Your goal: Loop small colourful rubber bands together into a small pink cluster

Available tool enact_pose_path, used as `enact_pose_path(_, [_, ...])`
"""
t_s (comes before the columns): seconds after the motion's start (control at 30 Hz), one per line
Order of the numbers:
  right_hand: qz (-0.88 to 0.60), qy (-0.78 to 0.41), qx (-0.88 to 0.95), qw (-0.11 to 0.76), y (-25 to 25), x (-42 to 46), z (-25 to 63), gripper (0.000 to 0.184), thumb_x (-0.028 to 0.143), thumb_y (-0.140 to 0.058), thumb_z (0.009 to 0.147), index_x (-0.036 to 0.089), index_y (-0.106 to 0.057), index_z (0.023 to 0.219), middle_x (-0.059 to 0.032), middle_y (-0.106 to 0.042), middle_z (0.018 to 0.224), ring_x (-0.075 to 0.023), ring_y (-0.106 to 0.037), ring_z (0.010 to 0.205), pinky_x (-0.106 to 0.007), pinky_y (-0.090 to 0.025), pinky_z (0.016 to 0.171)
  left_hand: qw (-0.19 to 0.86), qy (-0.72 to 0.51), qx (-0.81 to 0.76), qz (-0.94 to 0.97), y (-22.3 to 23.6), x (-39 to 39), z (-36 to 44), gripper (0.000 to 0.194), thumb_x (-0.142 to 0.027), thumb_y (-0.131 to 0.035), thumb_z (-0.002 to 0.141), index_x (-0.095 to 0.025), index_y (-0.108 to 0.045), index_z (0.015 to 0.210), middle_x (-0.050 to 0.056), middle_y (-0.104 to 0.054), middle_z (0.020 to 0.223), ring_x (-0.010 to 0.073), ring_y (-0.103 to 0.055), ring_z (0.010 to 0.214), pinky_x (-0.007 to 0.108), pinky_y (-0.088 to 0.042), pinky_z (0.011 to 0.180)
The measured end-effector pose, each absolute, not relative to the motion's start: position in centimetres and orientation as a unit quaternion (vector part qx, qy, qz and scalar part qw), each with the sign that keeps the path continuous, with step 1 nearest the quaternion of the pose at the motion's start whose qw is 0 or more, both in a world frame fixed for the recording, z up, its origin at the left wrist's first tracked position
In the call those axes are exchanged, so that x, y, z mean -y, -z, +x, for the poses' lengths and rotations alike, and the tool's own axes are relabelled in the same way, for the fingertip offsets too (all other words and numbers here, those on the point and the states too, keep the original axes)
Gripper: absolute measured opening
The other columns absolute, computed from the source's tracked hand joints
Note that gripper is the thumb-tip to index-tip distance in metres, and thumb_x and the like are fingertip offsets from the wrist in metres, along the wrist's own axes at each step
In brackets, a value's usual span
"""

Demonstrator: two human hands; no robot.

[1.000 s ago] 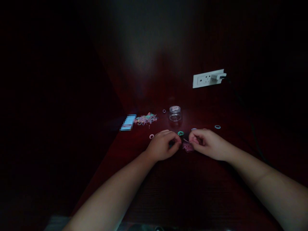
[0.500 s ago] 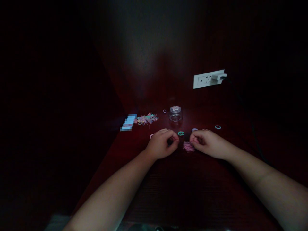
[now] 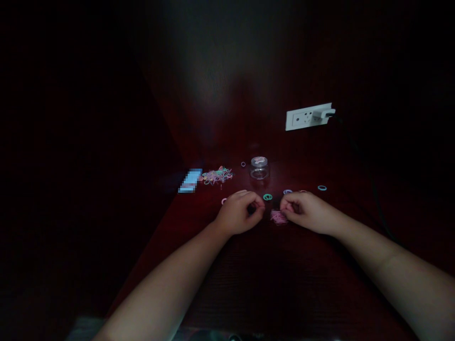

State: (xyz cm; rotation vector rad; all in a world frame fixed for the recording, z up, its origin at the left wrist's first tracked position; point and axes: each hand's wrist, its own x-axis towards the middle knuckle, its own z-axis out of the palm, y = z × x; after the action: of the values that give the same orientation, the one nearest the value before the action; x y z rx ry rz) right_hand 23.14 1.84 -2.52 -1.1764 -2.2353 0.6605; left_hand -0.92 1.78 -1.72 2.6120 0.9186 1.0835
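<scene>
In the dim light my left hand (image 3: 239, 214) rests on the dark red table (image 3: 270, 279) with its fingers curled into a pinch; I cannot tell if anything is inside. A short gap to the right, my right hand (image 3: 306, 211) pinches the edge of a small pink bundle of rubber bands (image 3: 277, 217) lying on the table between the hands. A teal ring band (image 3: 267, 197) lies just beyond the gap.
A small clear jar (image 3: 259, 168) stands behind the hands. Left of it lie a pile of coloured bands (image 3: 216, 175) and a blurred blue object (image 3: 190, 181). Loose rings (image 3: 322, 188) are scattered around. A white wall socket (image 3: 304, 118) holds a plug.
My hands have drawn slightly apart. The thin strand seen between the fingertips a second ago no longer shows. Nothing else moved.
</scene>
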Motion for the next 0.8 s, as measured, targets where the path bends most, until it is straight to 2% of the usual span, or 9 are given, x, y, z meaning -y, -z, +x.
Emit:
enact_pose_path(0.47, [-0.441, -0.205, 0.827, 0.282, 2.63, -2.08, 23.35, 0.013, 0.026, -0.062, 0.082, 0.019, -0.068, 0.073, 0.0012, -0.058, 0.063, -0.0124, -0.05, 0.056, -0.026, -0.037, 0.056, 0.089, -0.36, -0.31, 0.875, 1.79, -1.81, -0.97, 0.006, -0.021, -0.058, 0.086, -0.02, -0.061, 0.082, 0.001, -0.066, 0.078, 0.0162, -0.06, 0.077, 0.031, -0.048, 0.073])
enact_pose_path(0.8, [-0.447, -0.204, 0.832, 0.257, 2.67, -2.24, 23.23, 0.013, 0.026, -0.061, 0.081, 0.02, -0.069, 0.073, 0.0011, -0.059, 0.062, -0.0128, -0.051, 0.056, -0.026, -0.037, 0.057, 0.084, -0.359, -0.306, 0.878, 1.76, -1.79, -0.93, 0.005, -0.02, -0.058, 0.086, -0.02, -0.061, 0.082, 0.0, -0.066, 0.078, 0.0153, -0.06, 0.076, 0.03, -0.047, 0.074])
